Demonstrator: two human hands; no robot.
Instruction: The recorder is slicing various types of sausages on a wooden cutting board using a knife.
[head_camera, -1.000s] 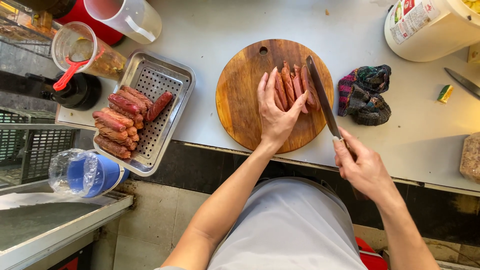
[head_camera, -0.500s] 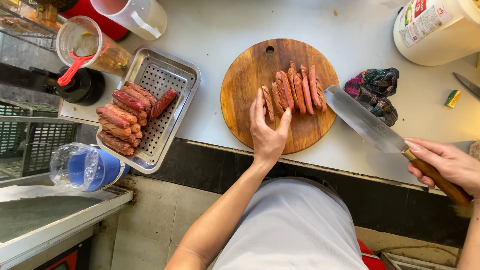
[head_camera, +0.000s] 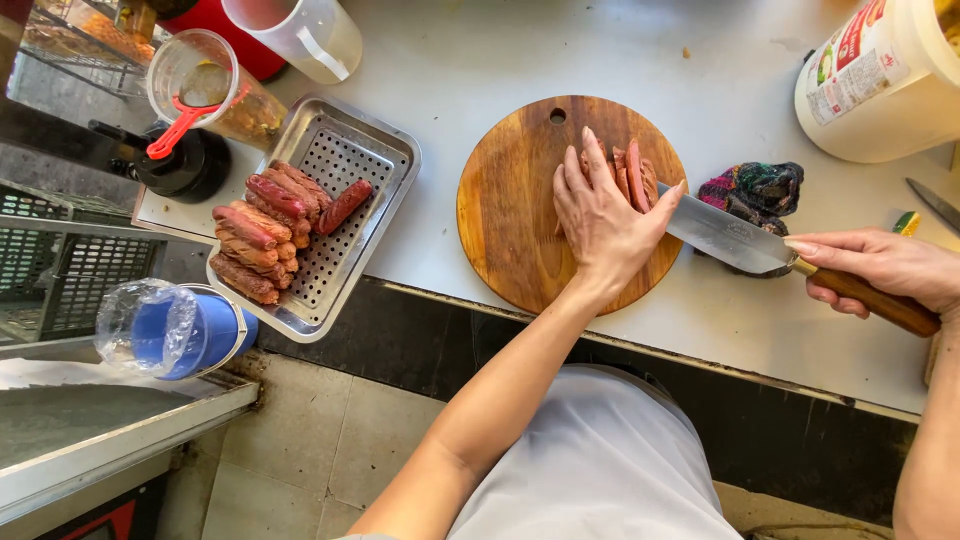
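My left hand (head_camera: 600, 215) now lies flat and open on the red sausages (head_camera: 636, 172) on the round wooden board (head_camera: 505, 215), and my right hand (head_camera: 885, 270), closed on the big wooden-handled knife (head_camera: 735, 238), has slid its blade sideways in beside them to slice.

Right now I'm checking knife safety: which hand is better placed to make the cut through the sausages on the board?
Right. The right hand grips the knife by its wooden handle, blade laid sideways against the sausages. The left hand lies flat on top of them, likely just steadying.
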